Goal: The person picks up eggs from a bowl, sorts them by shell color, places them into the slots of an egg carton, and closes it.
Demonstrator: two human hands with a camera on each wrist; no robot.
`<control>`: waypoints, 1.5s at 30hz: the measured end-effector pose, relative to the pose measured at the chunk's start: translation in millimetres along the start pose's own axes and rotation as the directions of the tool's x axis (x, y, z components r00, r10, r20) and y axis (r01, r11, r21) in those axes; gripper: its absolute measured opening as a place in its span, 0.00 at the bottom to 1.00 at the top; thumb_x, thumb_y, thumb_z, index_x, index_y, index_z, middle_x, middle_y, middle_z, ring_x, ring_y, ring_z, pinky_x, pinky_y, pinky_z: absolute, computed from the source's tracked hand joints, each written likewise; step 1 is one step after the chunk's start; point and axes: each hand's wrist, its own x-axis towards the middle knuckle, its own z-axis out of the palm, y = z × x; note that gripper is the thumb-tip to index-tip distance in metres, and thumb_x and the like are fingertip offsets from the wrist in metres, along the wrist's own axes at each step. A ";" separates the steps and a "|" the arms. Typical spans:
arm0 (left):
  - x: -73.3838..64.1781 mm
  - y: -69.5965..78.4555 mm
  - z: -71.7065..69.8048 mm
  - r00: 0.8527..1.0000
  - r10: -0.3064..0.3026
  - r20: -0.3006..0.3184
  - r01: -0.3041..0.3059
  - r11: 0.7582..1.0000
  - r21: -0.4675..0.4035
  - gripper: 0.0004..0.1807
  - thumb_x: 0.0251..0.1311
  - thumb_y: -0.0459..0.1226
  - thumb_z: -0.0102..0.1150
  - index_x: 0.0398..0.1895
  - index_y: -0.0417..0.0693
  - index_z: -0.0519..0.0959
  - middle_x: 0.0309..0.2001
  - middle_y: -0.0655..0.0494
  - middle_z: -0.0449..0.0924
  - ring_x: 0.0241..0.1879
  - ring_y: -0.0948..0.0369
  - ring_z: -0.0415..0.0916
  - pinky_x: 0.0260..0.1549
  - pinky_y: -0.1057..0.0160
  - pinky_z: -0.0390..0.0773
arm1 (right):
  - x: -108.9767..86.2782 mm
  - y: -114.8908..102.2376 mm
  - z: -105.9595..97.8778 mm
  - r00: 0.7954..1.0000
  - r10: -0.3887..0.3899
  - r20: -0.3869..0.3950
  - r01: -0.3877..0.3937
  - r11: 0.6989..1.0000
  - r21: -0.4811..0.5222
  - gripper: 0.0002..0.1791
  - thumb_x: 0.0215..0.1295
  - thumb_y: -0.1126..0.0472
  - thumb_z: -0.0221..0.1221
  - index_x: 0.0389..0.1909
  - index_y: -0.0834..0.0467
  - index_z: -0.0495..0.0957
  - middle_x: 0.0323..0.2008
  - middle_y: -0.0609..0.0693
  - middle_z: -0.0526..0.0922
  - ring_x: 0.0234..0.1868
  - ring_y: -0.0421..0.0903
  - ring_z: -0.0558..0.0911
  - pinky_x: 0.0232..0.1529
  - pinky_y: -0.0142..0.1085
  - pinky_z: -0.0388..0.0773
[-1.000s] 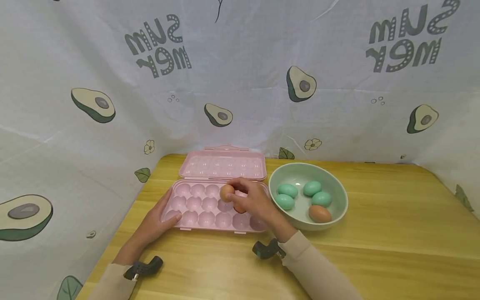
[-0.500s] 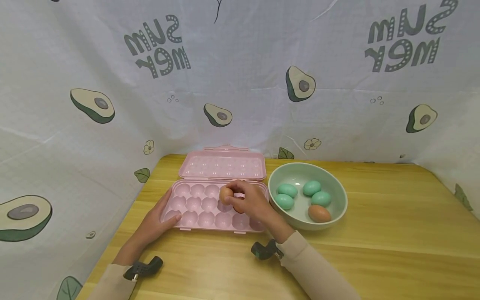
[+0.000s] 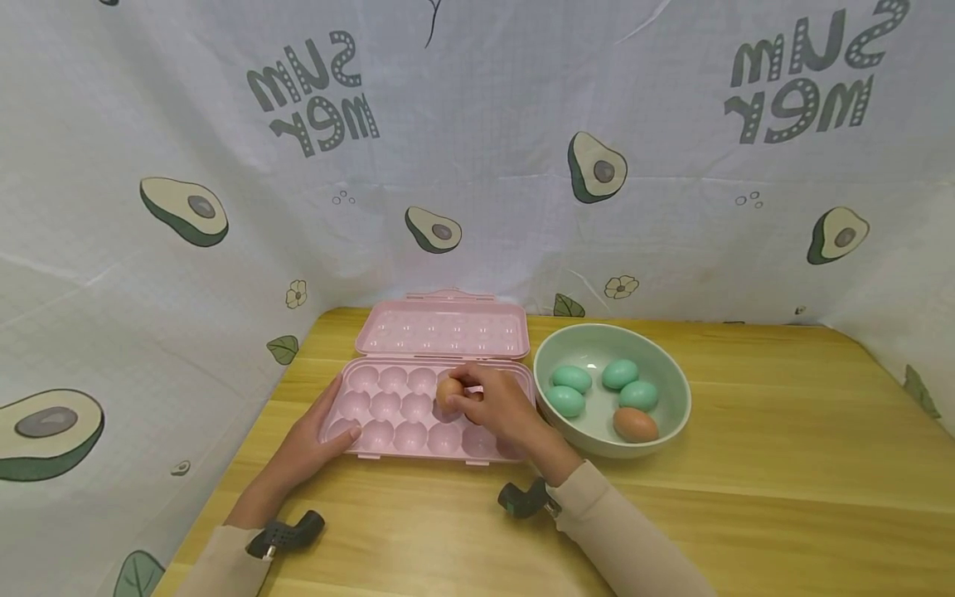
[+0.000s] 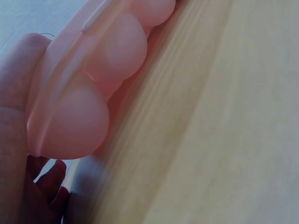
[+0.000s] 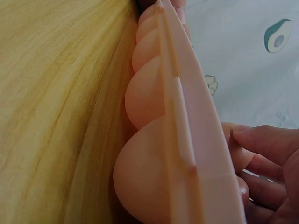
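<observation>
My right hand (image 3: 501,406) pinches a brown egg (image 3: 445,395) between thumb and fingers, low over a cup in the middle row of a pink egg tray (image 3: 411,436). Whether the egg touches the cup is hidden. Another brown egg (image 5: 242,190) sits just under the hand, mostly covered by it. At the tray's left end, my left hand (image 3: 311,438) holds the edge. Its thumb (image 4: 14,107) lies over the rim, with other fingers (image 4: 52,179) on the far side. The tray's lid (image 3: 443,325) is folded back behind it.
Close to the tray's right end stands a pale green bowl (image 3: 675,419) with several turquoise eggs (image 3: 571,379) and one brown egg (image 3: 636,424) in it. A wooden table (image 3: 791,431) bears everything. A printed cloth (image 3: 515,232) hangs right behind it.
My right hand has lowered the brown egg a little, down toward the cup under it. My left hand, the tray and the bowl have stayed in place.
</observation>
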 end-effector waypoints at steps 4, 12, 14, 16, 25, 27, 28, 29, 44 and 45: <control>-0.2 -0.6 0.3 1.000 -0.003 0.003 0.003 1.000 -0.003 0.50 0.57 0.47 0.64 0.78 0.52 0.46 0.75 0.42 0.48 0.72 0.41 0.48 0.67 0.37 0.50 | -0.4 -0.2 0.1 1.000 0.007 0.009 -0.007 1.000 -0.002 0.15 0.57 0.59 0.68 0.46 0.55 0.81 0.40 0.45 0.83 0.39 0.40 0.81 0.38 0.27 0.80; -0.4 -1.4 0.4 1.000 0.003 0.001 -0.003 1.000 -0.002 0.50 0.57 0.47 0.64 0.78 0.51 0.46 0.75 0.42 0.48 0.72 0.40 0.47 0.67 0.37 0.50 | -0.4 -1.8 0.3 1.000 0.012 0.021 -0.012 1.000 -0.024 0.17 0.57 0.59 0.69 0.48 0.56 0.81 0.43 0.47 0.84 0.40 0.41 0.83 0.39 0.28 0.81; -0.3 -1.3 0.4 1.000 0.004 0.002 -0.004 1.000 -0.002 0.50 0.57 0.47 0.64 0.78 0.51 0.46 0.75 0.42 0.48 0.72 0.41 0.47 0.67 0.37 0.50 | -0.3 -1.9 0.6 1.000 0.006 0.017 -0.005 1.000 -0.022 0.17 0.57 0.60 0.68 0.47 0.58 0.81 0.43 0.48 0.84 0.40 0.42 0.83 0.39 0.29 0.81; -0.3 -1.0 0.3 1.000 0.005 0.002 -0.005 1.000 -0.005 0.50 0.57 0.47 0.64 0.77 0.51 0.46 0.75 0.42 0.48 0.72 0.41 0.47 0.67 0.37 0.50 | -0.2 -1.9 0.9 1.000 0.002 0.015 -0.002 1.000 -0.023 0.16 0.58 0.62 0.67 0.47 0.60 0.81 0.43 0.50 0.85 0.40 0.43 0.84 0.39 0.30 0.81; -0.4 -1.1 0.5 1.000 0.002 0.005 -0.001 1.000 -0.014 0.50 0.57 0.47 0.64 0.77 0.51 0.46 0.75 0.42 0.48 0.72 0.41 0.47 0.67 0.37 0.50 | 0.2 -0.7 0.6 1.000 0.004 0.006 -0.004 1.000 -0.003 0.14 0.60 0.62 0.65 0.46 0.62 0.81 0.45 0.52 0.85 0.42 0.46 0.84 0.39 0.32 0.82; -0.3 -1.4 0.7 1.000 0.001 0.005 0.000 1.000 -0.013 0.50 0.57 0.47 0.64 0.77 0.51 0.46 0.75 0.42 0.48 0.72 0.40 0.47 0.67 0.37 0.50 | 0.5 -0.3 -0.1 1.000 -0.002 0.004 0.002 1.000 0.003 0.14 0.60 0.62 0.65 0.46 0.62 0.82 0.44 0.52 0.85 0.42 0.46 0.84 0.41 0.33 0.82; -0.3 -1.4 0.8 1.000 0.000 0.005 0.000 1.000 -0.013 0.50 0.57 0.47 0.64 0.78 0.51 0.46 0.75 0.42 0.48 0.72 0.40 0.47 0.67 0.37 0.50 | 0.5 -0.2 -0.5 1.000 -0.006 0.003 0.006 1.000 0.006 0.14 0.60 0.62 0.65 0.46 0.63 0.82 0.44 0.53 0.85 0.42 0.46 0.84 0.42 0.33 0.82; -0.2 -1.4 0.8 1.000 -0.002 0.005 0.002 1.000 -0.013 0.50 0.57 0.47 0.64 0.78 0.51 0.46 0.75 0.42 0.48 0.72 0.40 0.47 0.67 0.37 0.50 | 0.6 0.0 -1.0 1.000 -0.012 0.002 0.012 1.000 0.009 0.14 0.60 0.62 0.65 0.46 0.63 0.82 0.44 0.53 0.85 0.43 0.46 0.84 0.42 0.34 0.82; 0.0 -1.0 1.0 1.000 -0.007 0.003 0.007 1.000 0.000 0.50 0.57 0.48 0.64 0.78 0.52 0.46 0.75 0.42 0.48 0.72 0.40 0.47 0.66 0.36 0.50 | 0.2 -4.1 -13.1 0.999 0.043 -0.003 -0.043 0.999 -0.025 0.15 0.61 0.59 0.65 0.48 0.57 0.83 0.45 0.47 0.85 0.52 0.47 0.81 0.55 0.44 0.76; 0.0 -1.3 1.1 1.000 -0.008 0.004 0.008 1.000 0.001 0.50 0.57 0.48 0.64 0.78 0.52 0.45 0.75 0.42 0.48 0.72 0.40 0.47 0.66 0.36 0.50 | 0.1 -5.0 -14.6 0.999 0.048 -0.011 -0.048 0.998 -0.043 0.15 0.60 0.58 0.65 0.48 0.55 0.83 0.45 0.46 0.85 0.52 0.47 0.81 0.56 0.44 0.76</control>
